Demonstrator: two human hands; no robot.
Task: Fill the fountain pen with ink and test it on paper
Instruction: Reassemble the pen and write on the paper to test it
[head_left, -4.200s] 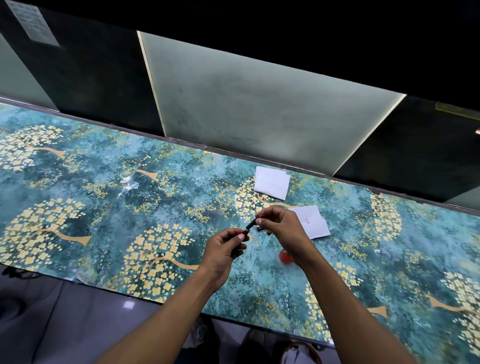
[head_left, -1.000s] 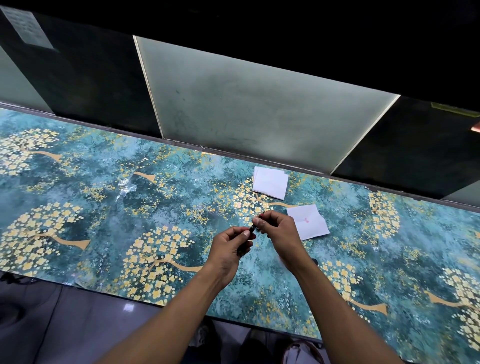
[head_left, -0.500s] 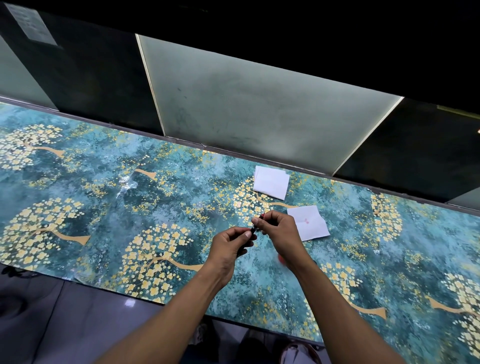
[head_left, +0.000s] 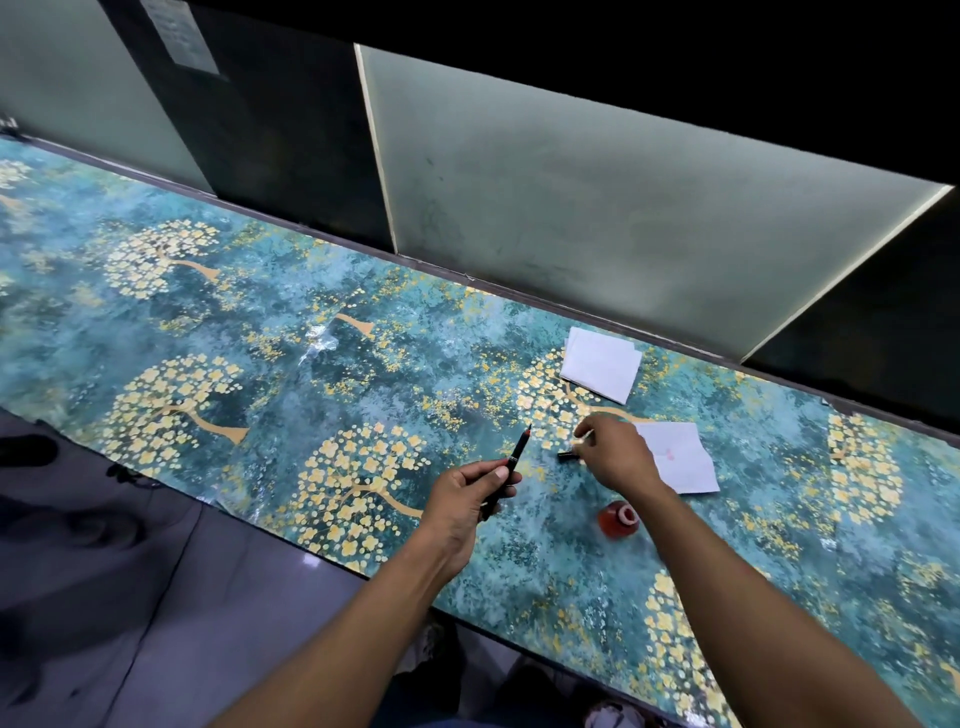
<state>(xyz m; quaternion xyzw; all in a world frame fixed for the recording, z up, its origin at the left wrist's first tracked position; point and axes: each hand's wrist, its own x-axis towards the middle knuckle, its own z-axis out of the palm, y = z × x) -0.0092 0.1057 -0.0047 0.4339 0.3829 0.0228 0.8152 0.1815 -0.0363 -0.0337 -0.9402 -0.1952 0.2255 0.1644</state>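
fountain pen (head_left: 511, 464) in left hand (head_left: 467, 500)

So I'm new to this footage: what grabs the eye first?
The teal table cover with golden trees fills the view. Near the middle, the left hand holds a black pen, its red-tipped end up. Beside it, the right hand reaches over marked paper, above a red ink bottle.

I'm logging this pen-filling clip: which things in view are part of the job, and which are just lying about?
Part of the job:
- fountain pen, gripped by the left hand
- black pen part at the right hand
- red ink bottle
- paper sheet with pink marks

Lying about:
- folded white paper farther back
- notice on the dark panel
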